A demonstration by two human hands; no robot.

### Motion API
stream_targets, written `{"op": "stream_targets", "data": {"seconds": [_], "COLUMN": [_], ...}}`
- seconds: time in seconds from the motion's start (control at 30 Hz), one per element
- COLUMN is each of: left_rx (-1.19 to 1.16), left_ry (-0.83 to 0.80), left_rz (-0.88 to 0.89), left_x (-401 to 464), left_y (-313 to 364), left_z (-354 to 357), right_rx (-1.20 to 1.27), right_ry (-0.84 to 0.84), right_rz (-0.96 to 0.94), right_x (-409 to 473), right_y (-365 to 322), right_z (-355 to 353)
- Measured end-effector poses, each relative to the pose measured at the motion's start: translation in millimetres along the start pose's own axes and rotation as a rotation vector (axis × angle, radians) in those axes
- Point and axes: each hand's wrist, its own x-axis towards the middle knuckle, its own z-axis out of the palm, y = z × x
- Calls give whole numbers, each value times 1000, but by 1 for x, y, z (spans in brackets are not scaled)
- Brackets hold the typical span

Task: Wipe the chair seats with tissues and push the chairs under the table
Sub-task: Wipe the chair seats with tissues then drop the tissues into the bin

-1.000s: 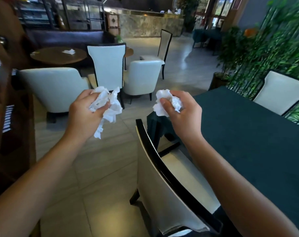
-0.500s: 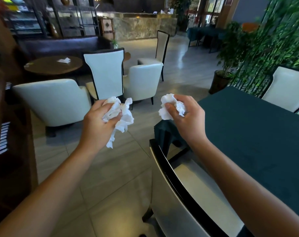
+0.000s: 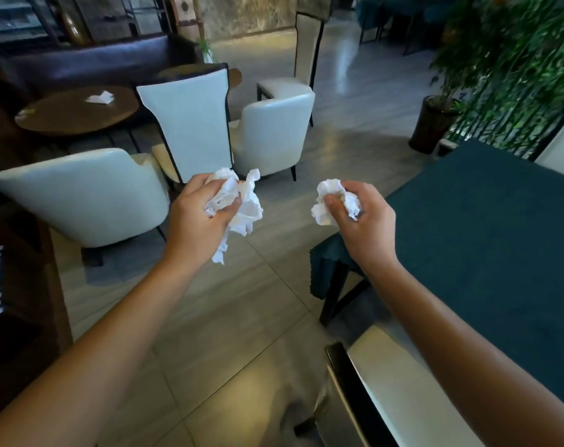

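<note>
My left hand [image 3: 198,217] grips a crumpled white tissue [image 3: 245,208] whose loose end hangs down over the floor. A smaller white tissue wad [image 3: 327,201] sits pinched in my right hand [image 3: 364,221]. Both hands are held up in front of me above the tiled floor. A white chair with a black frame [image 3: 387,395] stands at the lower right, its seat tucked partly under the table with the dark green cloth [image 3: 487,240]. Another white high-backed chair [image 3: 190,124] stands out on the floor beyond my left hand, facing away.
Two white armchairs [image 3: 90,195] [image 3: 274,130] flank the high-backed chair around a round brown table [image 3: 74,111]. A potted plant [image 3: 435,124] and green bamboo stand at the far right. A dark wooden cabinet [image 3: 13,285] runs along the left.
The view has tilted and moved forward: the near chair has slid down to the lower right corner and the far chairs look closer. Both hands keep their tissues, now slightly farther apart.
</note>
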Motion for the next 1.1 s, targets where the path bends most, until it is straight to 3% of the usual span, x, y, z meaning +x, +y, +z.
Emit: {"op": "stream_targets", "data": {"seconds": [0.4,0.63,0.93,1.1], "left_rx": [-133,-269,-274,-341], "left_ry": [-219,-404,-395,-451], "left_rz": [184,156,248,206], "left_x": [182,251,373,423], "left_y": [-89,-104,-100,-107], "left_z": [59,132,229,281], "right_rx": [-37,-123,-151,-134], "right_ry": [309,398,464,533], "right_rz": [206,260,256,259], "right_x": [110,167,297,343], "right_y": [14,48,106,126], "right_z": [73,83,76,71]}}
